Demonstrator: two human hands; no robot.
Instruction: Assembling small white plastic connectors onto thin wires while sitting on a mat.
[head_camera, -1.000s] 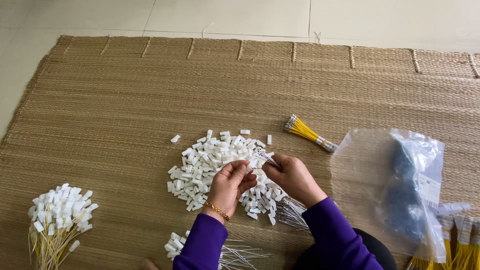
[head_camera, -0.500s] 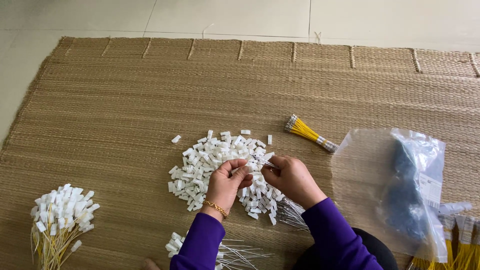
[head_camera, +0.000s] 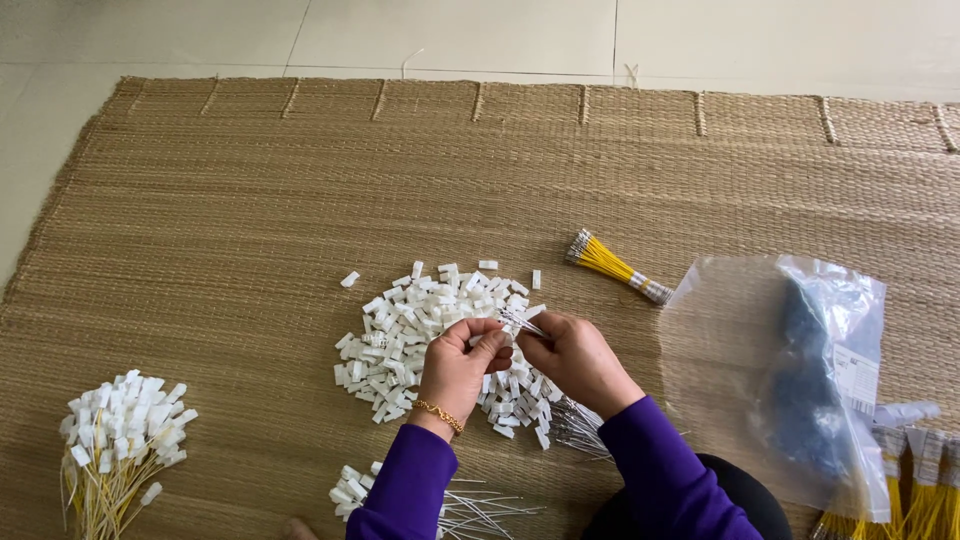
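My left hand (head_camera: 462, 368) and my right hand (head_camera: 573, 358) meet over a heap of small white plastic connectors (head_camera: 420, 325) on a woven straw mat (head_camera: 250, 220). The right hand pinches thin white wires (head_camera: 522, 322) whose tips point up-left. The left hand's fingertips close on a small white connector right at those wire tips. Both sleeves are purple, and a gold bracelet circles the left wrist.
A bundle of yellow wires (head_camera: 610, 266) lies behind my right hand. A clear plastic bag (head_camera: 800, 380) with dark contents sits at right, more yellow wires (head_camera: 910, 490) below it. Finished yellow wires with white connectors (head_camera: 120, 440) lie at left. White wires (head_camera: 470, 505) lie near my lap.
The hands stay in nearly the same spot over the heap. The fingers shift slightly at the wire tips.
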